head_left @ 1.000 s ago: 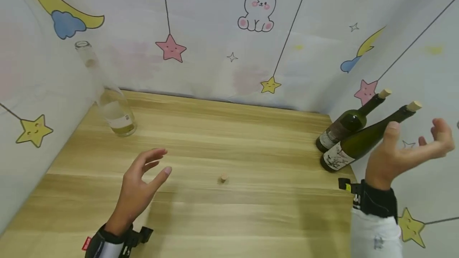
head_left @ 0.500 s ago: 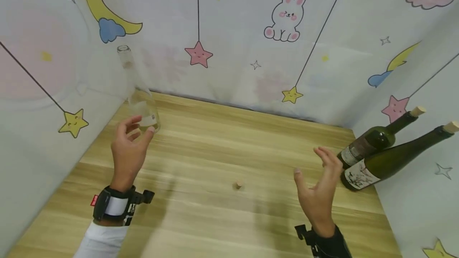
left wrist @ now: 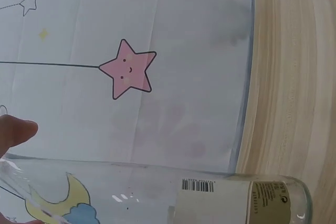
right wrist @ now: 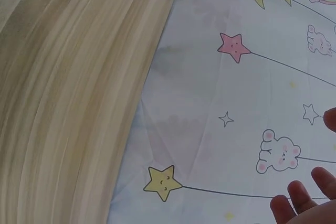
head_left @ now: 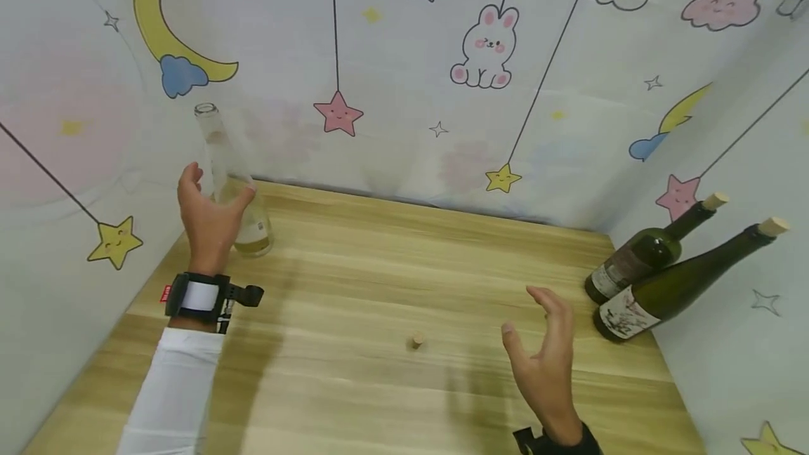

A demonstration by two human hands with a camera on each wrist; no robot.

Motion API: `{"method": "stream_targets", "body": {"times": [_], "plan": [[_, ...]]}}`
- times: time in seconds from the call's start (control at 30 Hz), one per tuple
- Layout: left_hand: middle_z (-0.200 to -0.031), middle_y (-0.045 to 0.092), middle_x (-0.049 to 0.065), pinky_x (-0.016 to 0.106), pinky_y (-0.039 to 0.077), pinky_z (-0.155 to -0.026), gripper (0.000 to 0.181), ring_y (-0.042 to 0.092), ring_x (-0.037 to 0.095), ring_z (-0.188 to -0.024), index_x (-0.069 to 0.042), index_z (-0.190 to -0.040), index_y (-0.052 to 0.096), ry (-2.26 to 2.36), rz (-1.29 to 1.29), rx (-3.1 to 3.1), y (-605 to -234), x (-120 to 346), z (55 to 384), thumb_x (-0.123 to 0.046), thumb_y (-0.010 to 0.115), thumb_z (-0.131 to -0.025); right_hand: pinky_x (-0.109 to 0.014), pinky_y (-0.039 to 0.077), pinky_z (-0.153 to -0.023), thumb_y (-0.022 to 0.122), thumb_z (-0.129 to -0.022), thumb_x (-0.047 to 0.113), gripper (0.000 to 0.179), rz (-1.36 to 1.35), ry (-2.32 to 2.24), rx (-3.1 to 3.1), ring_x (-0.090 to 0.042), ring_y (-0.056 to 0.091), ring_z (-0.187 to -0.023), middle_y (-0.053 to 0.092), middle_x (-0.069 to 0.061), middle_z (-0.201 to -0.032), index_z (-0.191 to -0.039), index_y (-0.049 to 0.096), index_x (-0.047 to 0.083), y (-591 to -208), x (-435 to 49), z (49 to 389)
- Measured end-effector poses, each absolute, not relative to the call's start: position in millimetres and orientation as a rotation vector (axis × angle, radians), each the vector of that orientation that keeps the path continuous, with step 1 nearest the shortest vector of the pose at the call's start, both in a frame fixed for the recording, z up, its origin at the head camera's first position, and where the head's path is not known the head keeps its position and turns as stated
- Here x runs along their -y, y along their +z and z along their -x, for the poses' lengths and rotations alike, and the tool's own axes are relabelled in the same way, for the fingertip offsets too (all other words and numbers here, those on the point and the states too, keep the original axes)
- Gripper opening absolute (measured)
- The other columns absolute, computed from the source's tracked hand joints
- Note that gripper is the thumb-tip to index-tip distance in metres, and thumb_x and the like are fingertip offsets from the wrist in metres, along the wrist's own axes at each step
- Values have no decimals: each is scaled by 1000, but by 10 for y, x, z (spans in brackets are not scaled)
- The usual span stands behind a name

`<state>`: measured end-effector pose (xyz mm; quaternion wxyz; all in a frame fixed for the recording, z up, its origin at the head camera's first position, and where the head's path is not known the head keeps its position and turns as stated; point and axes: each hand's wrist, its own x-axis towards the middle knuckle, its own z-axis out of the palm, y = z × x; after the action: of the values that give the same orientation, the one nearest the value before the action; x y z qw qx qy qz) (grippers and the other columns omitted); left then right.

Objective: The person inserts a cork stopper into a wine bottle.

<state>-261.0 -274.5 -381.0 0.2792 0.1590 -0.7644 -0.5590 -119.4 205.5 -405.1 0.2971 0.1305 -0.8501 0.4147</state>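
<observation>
A clear glass bottle (head_left: 255, 225) with a pale label stands at the back left, its mouth uncovered. My left hand (head_left: 213, 223) is right in front of it, thumb and fingers spread to either side of its body. In the left wrist view the thumb (left wrist: 18, 130) shows a gap from the bottle (left wrist: 136, 190). Over the right part of the table, my right hand (head_left: 545, 360) hovers with fingers apart and nothing in them. A small cork (head_left: 416, 340) stands on the table between the hands; it also shows at the top of the right wrist view.
Two dark green wine bottles, a shorter one (head_left: 638, 258) and a longer one (head_left: 679, 286), stand at the right wall with corks in their necks. White cloth walls (head_left: 404, 160) with cartoon prints border the wooden table (head_left: 354, 272) at back and sides.
My left hand has moved forward to the clear bottle. My right hand has come away from the green bottles, left and lower over the table. The head view has shifted a little.
</observation>
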Motion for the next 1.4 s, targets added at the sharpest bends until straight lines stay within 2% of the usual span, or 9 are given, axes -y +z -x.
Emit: {"method": "stream_targets", "body": {"times": [0.13, 0.23, 0.4, 0.53, 0.67, 0.9, 1.13, 1.23, 1.4], "plan": [[-160, 26, 5, 38, 17, -117, 97, 21, 20, -146, -16, -159, 17, -1536, -477, 2092, -3840, 2805, 2745, -39, 77, -87, -44, 29, -98, 74, -81, -9, 69, -340, 1123, 2273, -31, 40, -125, 44, -18, -141, -144, 48, 4, -4090, -2071, 1163], [-159, 29, 5, 38, 18, -117, 95, 23, 19, -146, -17, -159, 17, -1562, -511, 2111, -3881, 2809, 2798, -41, 76, -88, -40, 28, -97, 75, -81, -9, 69, -339, 1117, 2277, -31, 41, -123, 44, -17, -140, -144, 48, 4, -4105, -2092, 1148], [-151, 42, 7, 40, 28, -113, 82, 34, 22, -140, -13, -154, 32, -1541, -503, 2147, -3978, 2765, 2852, -34, 76, -88, -29, 27, -96, 74, -78, -13, 69, -328, 1112, 2263, -31, 43, -120, 46, -20, -137, -141, 49, -1, -4121, -2103, 1149], [-144, 49, 8, 44, 35, -108, 73, 41, 26, -135, -12, -149, 41, -1508, -473, 2153, -4035, 2742, 2808, -28, 77, -87, -28, 27, -95, 72, -77, -16, 65, -335, 1142, 2253, -34, 44, -118, 49, -25, -133, -137, 49, -7, -4037, -2016, 1108], [-141, 51, 8, 49, 39, -103, 71, 44, 28, -132, -13, -148, 44, -1498, -413, 2175, -4055, 2687, 2749, -32, 77, -88, -29, 28, -95, 69, -80, -16, 61, -328, 1163, 2260, -36, 45, -117, 50, -26, -131, -136, 48, -8, -3924, -1920, 1044], [-139, 56, 5, 53, 43, -99, 69, 48, 28, -130, -12, -146, 49, -1479, -315, 2185, -4045, 2613, 2586, -33, 79, -87, -31, 29, -95, 69, -81, -16, 59, -331, 1189, 2252, -35, 46, -117, 51, -25, -130, -136, 49, -8, -3840, -1853, 985], [-128, 62, 2, 49, 47, -91, 62, 57, 27, -117, -10, -136, 59, -1393, -167, 2167, -3859, 2530, 2303, -31, 84, -83, -35, 30, -95, 70, -81, -16, 61, -316, 1195, 2268, -35, 46, -118, 51, -23, -131, -136, 48, -6, -3950, -1901, 1022], [-125, 63, 1, 49, 48, -92, 58, 59, 27, -113, -11, -132, 62, -1380, -75, 2172, -3717, 2420, 2164, -29, 85, -82, -36, 30, -96, 72, -82, -14, 64, -315, 1200, 2287, -31, 45, -120, 51, -17, -134, -140, 48, 0, -4086, -1965, 1082], [-124, 64, 0, 40, 49, -91, 55, 61, 24, -111, -12, -131, 63, -1373, 101, 2229, -3549, 2152, 1924, -26, 85, -83, -43, 31, -95, 72, -86, -7, 64, -353, 1247, 2326, -27, 44, -123, 50, -11, -137, -143, 47, 9, -4177, -1963, 1150]]}}
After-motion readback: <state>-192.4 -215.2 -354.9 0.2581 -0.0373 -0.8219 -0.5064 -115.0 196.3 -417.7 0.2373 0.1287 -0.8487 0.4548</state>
